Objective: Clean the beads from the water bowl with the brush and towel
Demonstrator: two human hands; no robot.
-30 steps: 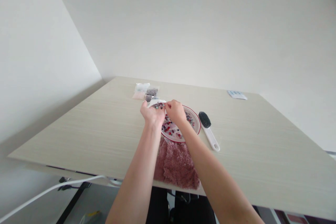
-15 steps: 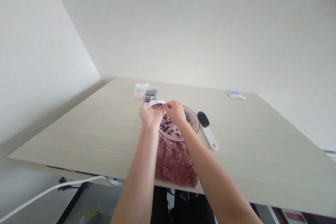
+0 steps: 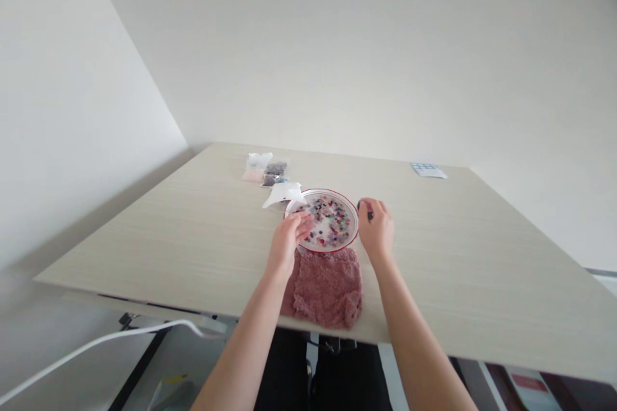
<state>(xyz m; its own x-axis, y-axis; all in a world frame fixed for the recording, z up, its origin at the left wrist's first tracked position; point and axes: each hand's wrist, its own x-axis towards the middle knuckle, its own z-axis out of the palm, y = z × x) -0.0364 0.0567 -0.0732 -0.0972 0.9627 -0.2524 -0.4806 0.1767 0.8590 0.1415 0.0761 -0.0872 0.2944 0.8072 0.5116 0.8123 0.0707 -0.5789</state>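
Observation:
A white plate with a red rim [image 3: 357, 231] holds many small coloured beads [image 3: 332, 212]. My left hand [image 3: 292, 234] is at the plate's left edge, fingers stretched out over the rim and holding nothing visible. Just right of the plate, my right hand [image 3: 378, 228] is closed around a hairbrush [image 3: 370, 213]. Only bits of its dark bristles show; the handle is hidden by the hand and forearm. A white packet [image 3: 284, 192] lies against the plate's upper left rim. In front of the plate is a folded pink fluffy cloth [image 3: 328, 289].
Clear bags of pale beads [image 3: 255, 168] and dark beads [image 3: 276, 171] lie behind the plate to the left. A blue and white packet [image 3: 429, 170] sits at the far right of the table [image 3: 144, 231]. A white cable [image 3: 144, 332] hangs below the front edge.
My hands have moved apart. The left let go of the white packet, now by the plate's rim, and came nearer. The right moved right and took hold of the hairbrush.

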